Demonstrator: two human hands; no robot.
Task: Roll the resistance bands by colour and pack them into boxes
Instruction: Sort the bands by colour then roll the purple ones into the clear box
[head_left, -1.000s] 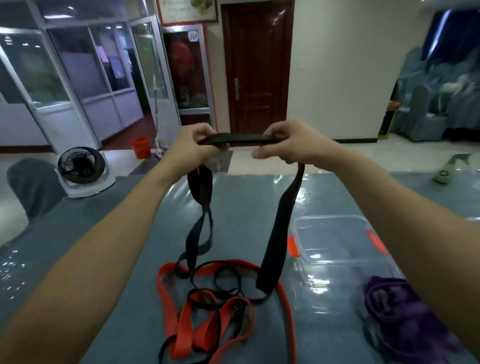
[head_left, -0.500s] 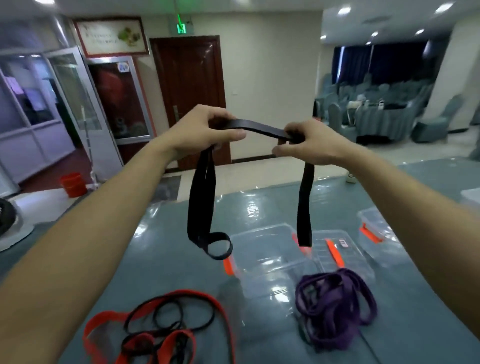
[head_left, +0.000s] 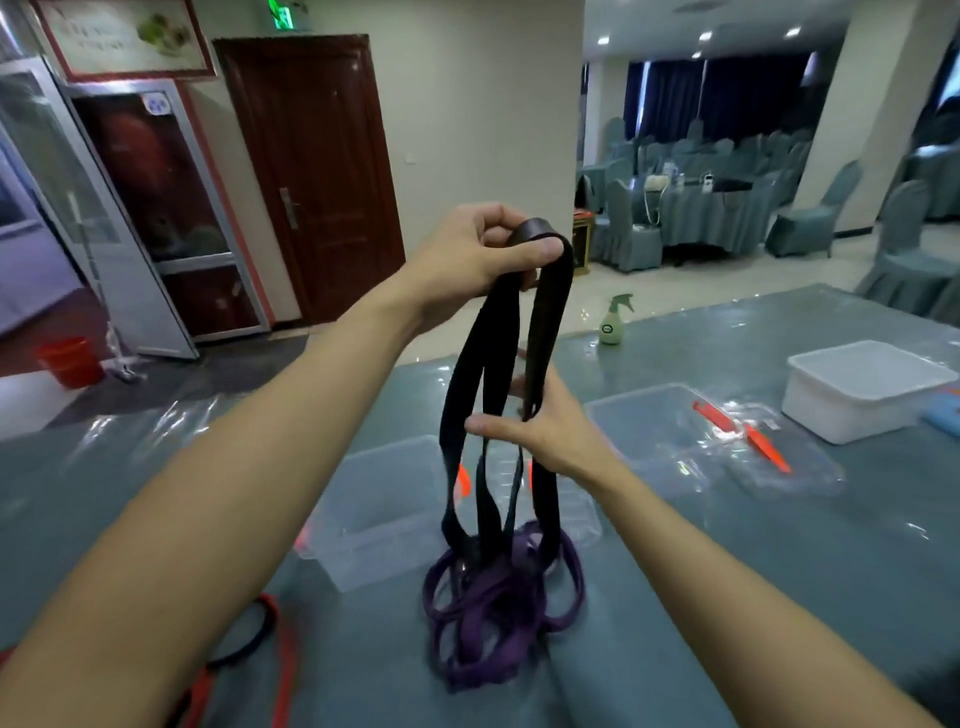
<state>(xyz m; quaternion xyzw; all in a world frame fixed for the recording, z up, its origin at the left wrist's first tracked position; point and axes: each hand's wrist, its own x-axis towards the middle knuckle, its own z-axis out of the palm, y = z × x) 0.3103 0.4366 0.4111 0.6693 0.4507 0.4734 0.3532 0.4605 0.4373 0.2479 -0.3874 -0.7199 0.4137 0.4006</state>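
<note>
Purple bands (head_left: 498, 613) lie beside clear box (head_left: 379, 499), below black band (head_left: 550, 312).

Beneath your left grip (head_left: 483, 254), purple bands (head_left: 498, 613) and a clear box (head_left: 374, 514) crowd the worktop (head_left: 779, 597). Right of your right grip (head_left: 545, 431) stands a second box (head_left: 649, 426). Between the grips hangs the black band (head_left: 548, 322).

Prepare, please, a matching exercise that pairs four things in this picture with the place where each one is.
Things:
1 black band
2 purple bands
3 spray bottle
4 white box

Places:
a at the far edge of the table
b hanging from the left hand
c heaped on the table near the person
d on the table's right side

Pairs: 1-b; 2-c; 3-a; 4-d
</note>
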